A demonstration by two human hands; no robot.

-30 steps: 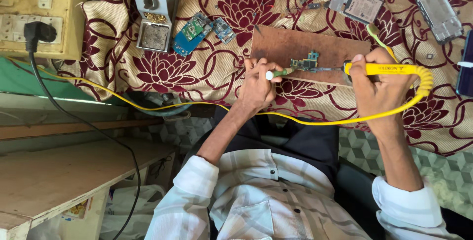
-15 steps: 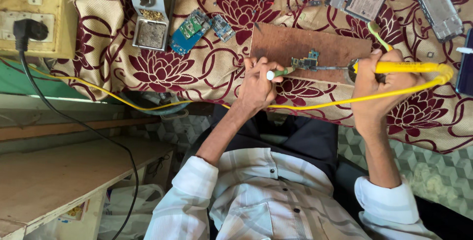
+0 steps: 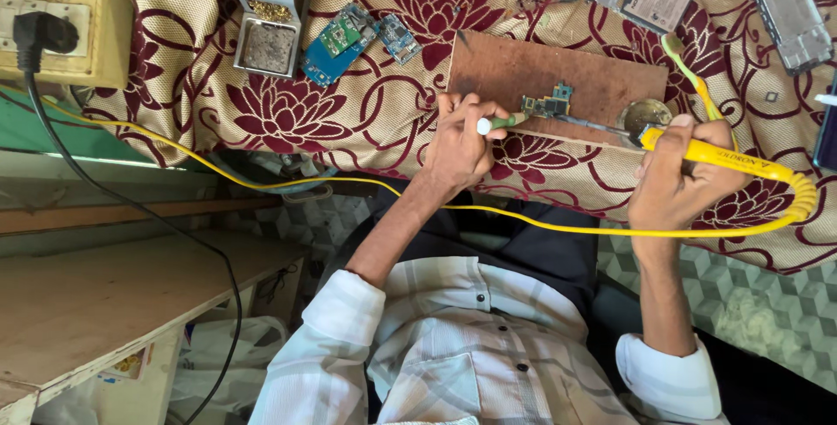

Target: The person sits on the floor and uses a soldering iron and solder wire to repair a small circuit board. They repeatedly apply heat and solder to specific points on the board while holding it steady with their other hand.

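- The right hand [image 3: 676, 185] is wrapped around a yellow soldering iron [image 3: 711, 153], fingers curled tight on its handle.
- The iron's thin metal tip reaches out past the fingers to a small circuit board [image 3: 547, 105].
- The left hand [image 3: 458, 142] pinches a thin tool with a green and white handle [image 3: 495, 122] between thumb and fingers.
- The end of that tool touches the small circuit board, just past the fingertips.
- The board lies on a brown wooden block [image 3: 532, 72], which sits on a flowered cloth [image 3: 270, 111].
- A round tin [image 3: 645, 115] sits on the block, just beyond the right thumb.
- A yellow cord [image 3: 523, 226] runs from the iron, under both wrists.
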